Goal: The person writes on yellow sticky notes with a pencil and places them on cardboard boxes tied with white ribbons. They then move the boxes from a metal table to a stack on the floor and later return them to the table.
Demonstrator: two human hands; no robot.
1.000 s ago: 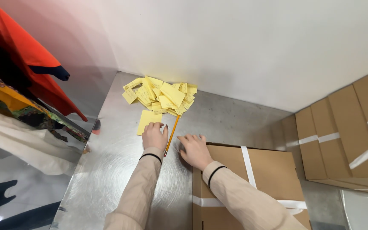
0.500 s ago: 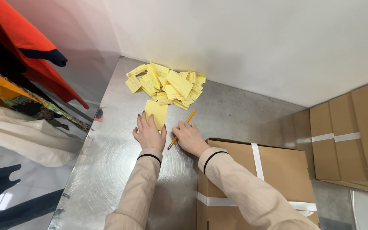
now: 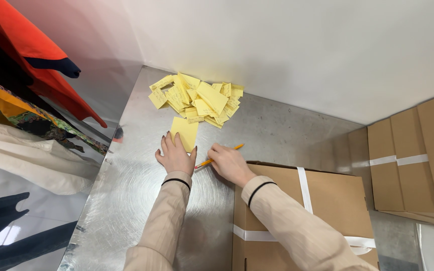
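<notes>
My left hand (image 3: 175,158) lies flat on the metal table (image 3: 126,200), fingers spread over the lower edge of a single yellow sticky note (image 3: 185,132). My right hand (image 3: 228,163) is just to its right, fingers closed around an orange pencil (image 3: 222,154) whose tip points toward the note. Behind the note sits a loose heap of several yellow sticky notes (image 3: 197,98) near the wall. Both arms wear beige sleeves with dark cuffs.
A taped cardboard box (image 3: 302,211) sits on the table under my right forearm. More cardboard boxes (image 3: 413,155) stand at the right. Clothes hang at the left: an orange garment (image 3: 26,55), patterned fabric (image 3: 31,120), a white one (image 3: 31,160). A white wall (image 3: 302,50) is behind.
The view has shifted. My left hand has stayed on the single note, and my right hand has taken hold of the pencil, which before lay beside the note.
</notes>
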